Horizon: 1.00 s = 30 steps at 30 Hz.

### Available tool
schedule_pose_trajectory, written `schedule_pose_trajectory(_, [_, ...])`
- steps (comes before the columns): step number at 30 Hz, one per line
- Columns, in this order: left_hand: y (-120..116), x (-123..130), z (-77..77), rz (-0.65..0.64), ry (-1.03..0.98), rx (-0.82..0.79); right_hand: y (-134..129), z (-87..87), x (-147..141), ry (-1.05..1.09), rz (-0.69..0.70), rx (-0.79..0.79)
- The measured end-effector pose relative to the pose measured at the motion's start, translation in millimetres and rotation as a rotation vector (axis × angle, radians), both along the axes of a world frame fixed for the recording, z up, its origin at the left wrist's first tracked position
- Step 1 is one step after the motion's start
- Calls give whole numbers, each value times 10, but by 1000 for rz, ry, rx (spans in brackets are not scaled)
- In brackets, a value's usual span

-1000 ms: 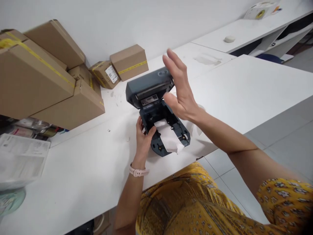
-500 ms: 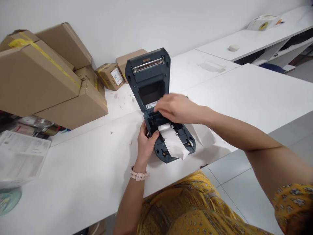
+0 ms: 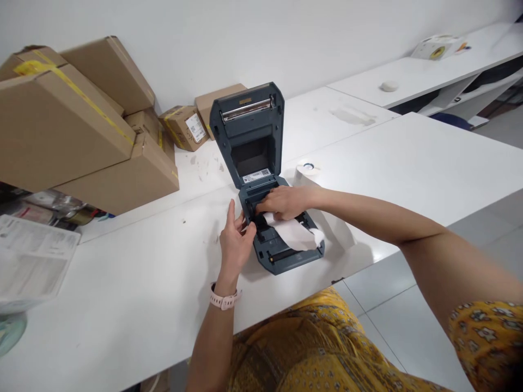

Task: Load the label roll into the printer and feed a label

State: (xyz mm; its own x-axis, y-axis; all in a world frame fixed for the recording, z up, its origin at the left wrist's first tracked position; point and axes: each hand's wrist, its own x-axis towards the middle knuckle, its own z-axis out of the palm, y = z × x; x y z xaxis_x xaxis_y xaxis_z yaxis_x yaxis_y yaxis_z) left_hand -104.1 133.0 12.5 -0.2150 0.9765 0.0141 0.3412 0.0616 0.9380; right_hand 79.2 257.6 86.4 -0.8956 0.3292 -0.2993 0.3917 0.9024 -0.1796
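A dark grey label printer (image 3: 267, 265) stands on the white table with its lid (image 3: 255, 128) raised. My right hand (image 3: 286, 201) reaches down into its middle, the fingers curled at the upper end of a white paper strip (image 3: 296, 233). Fingertips there are partly hidden inside the housing. From under that hand the strip runs towards the printer's front right corner, its end bent up. At the printer's left side is my left hand (image 3: 237, 237), fingers spread, the thumb close to the edge of the base.
A white paper roll (image 3: 307, 170) stands behind my right wrist. Cardboard boxes (image 3: 85, 120) are stacked at the left, with smaller taped parcels (image 3: 183, 128) by the wall. A printed plastic packet (image 3: 35, 261) lies at the left. Further right are a round white object (image 3: 388, 86) and a white box (image 3: 438, 48).
My right hand has come down into the printer, uncovering the roll behind it. The paper strip has shifted and its end lies further right. My left hand has loosened from the printer's edge.
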Motion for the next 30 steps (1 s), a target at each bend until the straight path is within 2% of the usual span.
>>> schedule_pose_trajectory(2, [2,18,-1,6,3,2,58,95,161,134,15,-242])
schedule_pose_trajectory(4, [-1,35,4,20,-1,-1,99,204,457,369,-1,-490])
schedule_pose_trajectory(5, [-5,43,9,27,-3,-6,104,243,651,503,-32,-563])
schedule_pose_trajectory(7, [-18,59,28,35,-11,-20,78,253,1102,759,-161,-583])
schedule_pose_trajectory(9, [-31,75,51,38,-18,-30,22,145,1569,935,-376,-584])
schedule_pose_trajectory(10, [-37,82,62,42,-19,-33,-8,52,1785,997,-532,-568])
schedule_pose_trajectory(12, [-43,93,76,57,-12,-36,-55,-174,2138,1022,-805,-546])
schedule_pose_trajectory(14, [-43,98,76,66,-3,-27,-77,-398,2355,1021,-954,-549])
schedule_pose_trajectory(18, [-41,94,41,53,-5,-14,-84,-702,2406,912,-993,-612])
schedule_pose_trajectory(22, [-41,93,14,54,-10,-12,-96,-824,2324,783,-959,-673])
schedule_pose_trajectory(24, [-39,95,10,53,-20,-6,-73,-812,2339,865,-933,-638])
schedule_pose_trajectory(27, [-36,99,11,47,-27,-4,64,-692,2332,1000,-934,-559])
schedule_pose_trajectory(30, [-39,102,26,60,-29,-8,332,-548,2120,814,-938,-452])
